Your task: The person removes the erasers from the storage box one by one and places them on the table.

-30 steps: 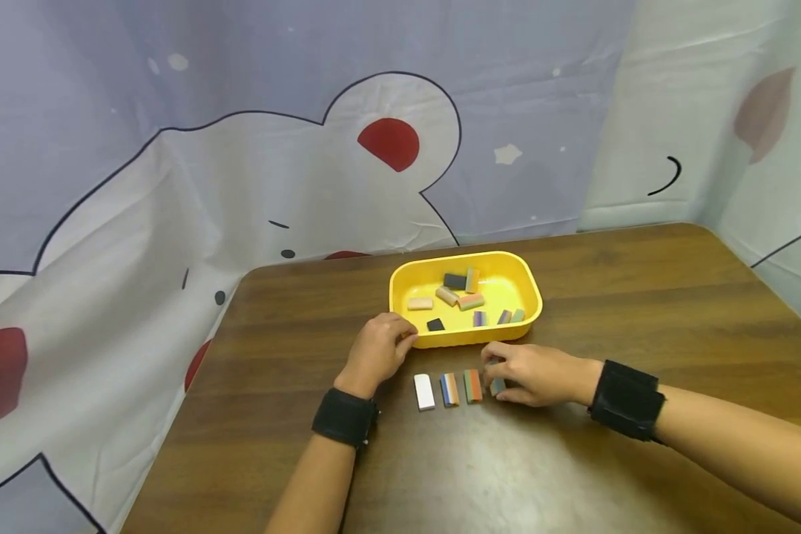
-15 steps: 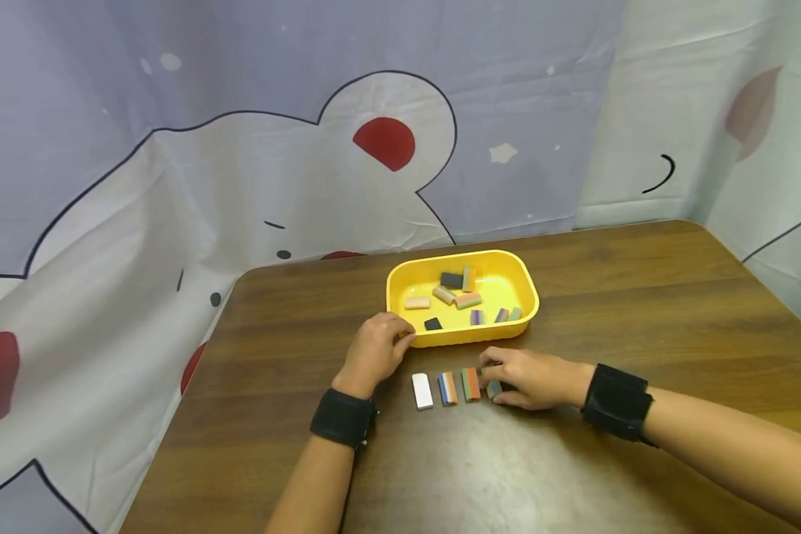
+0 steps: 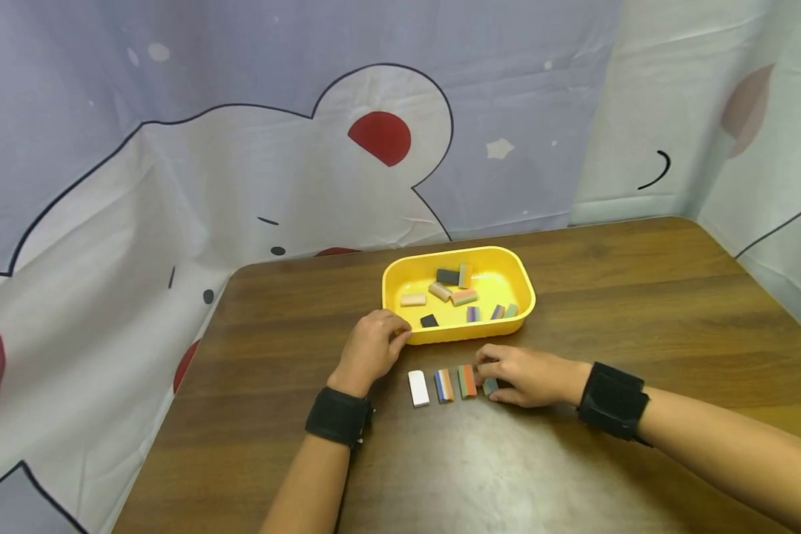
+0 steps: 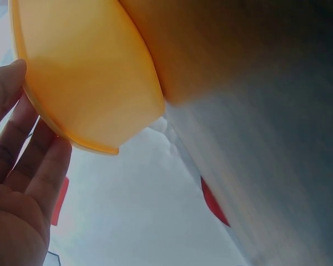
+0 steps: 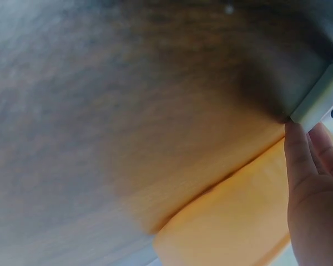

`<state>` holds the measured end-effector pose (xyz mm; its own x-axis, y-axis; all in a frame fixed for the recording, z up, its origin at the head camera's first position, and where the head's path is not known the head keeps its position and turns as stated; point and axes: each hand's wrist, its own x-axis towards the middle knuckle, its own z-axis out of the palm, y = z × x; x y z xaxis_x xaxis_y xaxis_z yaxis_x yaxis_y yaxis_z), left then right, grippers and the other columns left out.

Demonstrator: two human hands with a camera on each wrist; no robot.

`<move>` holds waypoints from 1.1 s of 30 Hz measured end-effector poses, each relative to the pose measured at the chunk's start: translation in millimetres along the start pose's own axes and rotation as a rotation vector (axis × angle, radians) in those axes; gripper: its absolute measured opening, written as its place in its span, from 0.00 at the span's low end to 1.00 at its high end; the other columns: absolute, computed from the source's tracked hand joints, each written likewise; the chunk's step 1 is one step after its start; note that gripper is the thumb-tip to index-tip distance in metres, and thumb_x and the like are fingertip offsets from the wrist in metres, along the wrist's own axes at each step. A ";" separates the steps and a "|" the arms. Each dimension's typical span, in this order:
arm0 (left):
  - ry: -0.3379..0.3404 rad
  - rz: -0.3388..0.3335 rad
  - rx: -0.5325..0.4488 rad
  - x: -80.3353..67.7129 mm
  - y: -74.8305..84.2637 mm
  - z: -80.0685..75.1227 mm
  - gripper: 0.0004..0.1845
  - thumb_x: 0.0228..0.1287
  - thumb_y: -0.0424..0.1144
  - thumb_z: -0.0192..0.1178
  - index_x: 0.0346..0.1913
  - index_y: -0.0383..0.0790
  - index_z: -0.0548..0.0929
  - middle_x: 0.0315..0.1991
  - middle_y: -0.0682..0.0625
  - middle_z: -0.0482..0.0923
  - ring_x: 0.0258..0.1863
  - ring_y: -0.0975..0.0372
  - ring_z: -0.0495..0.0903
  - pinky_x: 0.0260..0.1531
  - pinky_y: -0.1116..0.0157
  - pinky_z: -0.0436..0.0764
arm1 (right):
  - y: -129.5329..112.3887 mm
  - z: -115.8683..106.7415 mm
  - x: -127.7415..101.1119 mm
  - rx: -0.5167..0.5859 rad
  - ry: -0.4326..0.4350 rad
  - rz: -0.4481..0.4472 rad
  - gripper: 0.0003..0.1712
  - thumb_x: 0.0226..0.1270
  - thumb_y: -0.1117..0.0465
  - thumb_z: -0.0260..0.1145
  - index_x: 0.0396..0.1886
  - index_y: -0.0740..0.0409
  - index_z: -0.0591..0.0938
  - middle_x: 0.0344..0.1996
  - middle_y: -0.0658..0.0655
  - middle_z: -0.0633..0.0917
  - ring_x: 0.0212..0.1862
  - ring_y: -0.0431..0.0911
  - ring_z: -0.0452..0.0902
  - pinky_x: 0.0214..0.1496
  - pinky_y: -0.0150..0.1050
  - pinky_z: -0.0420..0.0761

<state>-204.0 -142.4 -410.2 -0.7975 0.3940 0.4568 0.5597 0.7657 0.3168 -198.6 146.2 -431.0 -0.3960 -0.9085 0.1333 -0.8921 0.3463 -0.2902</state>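
My left hand (image 3: 368,348) holds the near left corner of the yellow tray (image 3: 467,336); in the left wrist view its thumb and fingertips meet the tray's rim (image 4: 44,117). On the table in front of the tray, my right hand (image 3: 527,374) pinches a small grey-green block (image 3: 490,386), partly hidden by the fingers. The right wrist view shows fingertips at the ends of this pale-sided block (image 5: 316,102). Left of it, in a row, lie a green-and-orange block (image 3: 467,381), a blue, white and tan striped block (image 3: 443,386) and a white block (image 3: 418,389).
Inside the tray lie several more small blocks, among them a dark one (image 3: 448,277), a tan one (image 3: 413,300) and an orange-and-green one (image 3: 464,297). The brown wooden table (image 3: 294,319) ends at a printed curtain (image 3: 254,178) behind.
The head view has shifted slightly. My right hand has edged the grey-green block a little left, toward the green-and-orange one. The left hand keeps its place at the tray corner.
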 end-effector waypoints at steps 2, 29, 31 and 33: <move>-0.005 -0.007 -0.002 0.4 0.6 0.4 0.02 0.57 0.32 0.70 0.33 0.38 0.87 0.33 0.49 0.83 0.37 0.57 0.81 0.41 0.61 0.80 | -0.3 -0.7 -0.4 -0.004 -0.002 0.002 0.14 0.62 0.59 0.72 0.46 0.56 0.84 0.50 0.57 0.76 0.48 0.43 0.75 0.47 0.36 0.80; -0.002 -0.025 -0.013 -0.3 -0.8 -1.2 0.03 0.57 0.32 0.70 0.33 0.37 0.87 0.33 0.48 0.83 0.36 0.56 0.81 0.41 0.60 0.81 | -8.5 -22.7 7.0 -0.111 0.018 -0.018 0.15 0.61 0.57 0.73 0.45 0.57 0.84 0.48 0.58 0.78 0.47 0.46 0.76 0.47 0.37 0.80; -0.003 -0.019 -0.014 -0.3 -0.8 -0.6 0.03 0.57 0.32 0.70 0.33 0.37 0.87 0.33 0.48 0.83 0.36 0.56 0.81 0.41 0.60 0.81 | -9.3 -27.1 8.7 -0.130 0.031 -0.027 0.15 0.60 0.58 0.73 0.45 0.58 0.83 0.48 0.58 0.78 0.46 0.46 0.76 0.46 0.38 0.81; -0.002 -0.010 -0.014 -0.4 -0.8 0.7 0.03 0.57 0.32 0.70 0.33 0.37 0.87 0.33 0.48 0.83 0.36 0.56 0.81 0.41 0.60 0.81 | -9.7 -31.5 10.6 -0.144 0.046 -0.037 0.15 0.59 0.59 0.73 0.44 0.58 0.83 0.46 0.58 0.78 0.45 0.46 0.77 0.45 0.37 0.81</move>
<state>-204.3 -142.8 -411.2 -0.8034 0.3879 0.4517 0.5552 0.7621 0.3330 -200.9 140.6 -396.9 -0.3688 -0.9108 0.1856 -0.9270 0.3455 -0.1461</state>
